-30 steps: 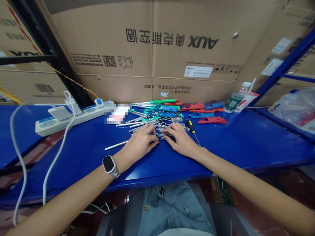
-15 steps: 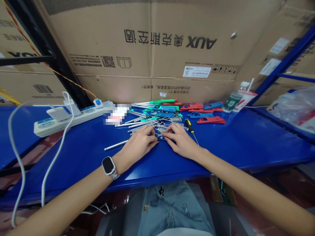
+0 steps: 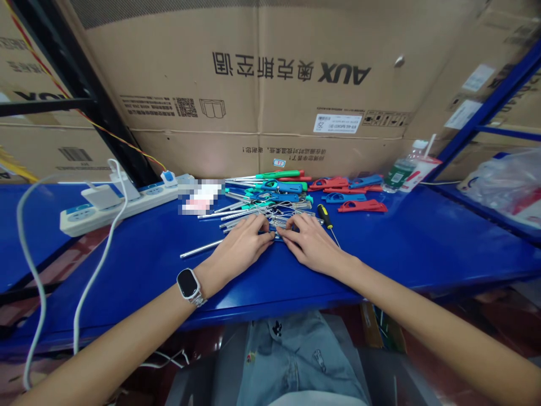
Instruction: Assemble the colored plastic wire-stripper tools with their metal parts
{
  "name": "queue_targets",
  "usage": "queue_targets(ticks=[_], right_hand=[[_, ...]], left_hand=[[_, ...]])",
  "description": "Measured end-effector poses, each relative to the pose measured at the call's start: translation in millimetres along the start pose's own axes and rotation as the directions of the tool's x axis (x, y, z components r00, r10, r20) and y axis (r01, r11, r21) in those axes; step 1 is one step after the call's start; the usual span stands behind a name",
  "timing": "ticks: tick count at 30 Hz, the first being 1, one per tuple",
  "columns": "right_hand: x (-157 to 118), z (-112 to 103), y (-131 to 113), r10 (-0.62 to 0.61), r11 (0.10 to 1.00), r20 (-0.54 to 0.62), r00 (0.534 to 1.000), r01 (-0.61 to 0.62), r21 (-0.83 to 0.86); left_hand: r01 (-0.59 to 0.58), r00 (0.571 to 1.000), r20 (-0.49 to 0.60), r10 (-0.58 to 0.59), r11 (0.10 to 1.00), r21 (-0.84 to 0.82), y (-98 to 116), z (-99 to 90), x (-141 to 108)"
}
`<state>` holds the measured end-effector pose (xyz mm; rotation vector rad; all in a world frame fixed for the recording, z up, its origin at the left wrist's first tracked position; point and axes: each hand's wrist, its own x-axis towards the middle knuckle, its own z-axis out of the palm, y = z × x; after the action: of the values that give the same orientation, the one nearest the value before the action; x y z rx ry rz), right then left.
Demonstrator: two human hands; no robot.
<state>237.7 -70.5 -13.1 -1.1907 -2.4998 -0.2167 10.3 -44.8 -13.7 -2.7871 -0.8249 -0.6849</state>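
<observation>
My left hand (image 3: 247, 242) and my right hand (image 3: 306, 239) meet fingertip to fingertip at the near side of a pile of metal tubes and wires. Both are closed in a pinch on a small blue piece (image 3: 277, 237), mostly hidden by the fingers. A metal tube (image 3: 200, 248) sticks out to the left from behind my left hand. Just beyond the fingers lie thin wires, clear parts and blue lighter-like bodies (image 3: 281, 197). To the right of my right hand is a yellow and black screwdriver (image 3: 325, 216).
Red (image 3: 362, 206) and blue plastic casings lie at the back right, near a bottle (image 3: 398, 172) and a cup (image 3: 420, 172). A white power strip (image 3: 143, 203) with cables is at the left. A large carton (image 3: 287, 34) stands behind the blue table (image 3: 422, 248).
My left hand has shifted slightly to the right, closer to my right hand. The blue piece between the fingers is a little more covered.
</observation>
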Motion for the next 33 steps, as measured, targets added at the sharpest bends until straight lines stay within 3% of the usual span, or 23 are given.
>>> queue_targets(ticks=[5, 9, 16, 24, 33], right_hand=[[0, -3, 2, -0.003, 1.000, 0.022, 1.000, 0.003, -0.004], [-1, -4, 6, -0.008, 1.000, 0.031, 0.999, 0.008, -0.020], [-6, -8, 18, -0.003, 0.999, 0.053, 0.999, 0.005, -0.044], [-11, -9, 33, -0.004, 0.999, 0.087, 0.996, 0.001, 0.032], [-12, -7, 35, -0.037, 0.994, 0.047, 0.998, 0.032, 0.107]], left_hand=[[-0.025, 1.000, 0.011, 0.026, 0.991, -0.135, -6, 0.9, 0], [-0.008, 0.999, 0.032, 0.012, 0.992, -0.124, -7, -0.7, 1], [0.138, 0.988, 0.088, -0.127, 0.981, -0.138, -21, -13.1, 1], [0.240, 0.953, 0.264, -0.145, 0.896, -0.373, -41, -28.8, -4], [0.318, 0.924, 0.327, -0.199, 0.875, -0.364, -45, -26.8, -2]])
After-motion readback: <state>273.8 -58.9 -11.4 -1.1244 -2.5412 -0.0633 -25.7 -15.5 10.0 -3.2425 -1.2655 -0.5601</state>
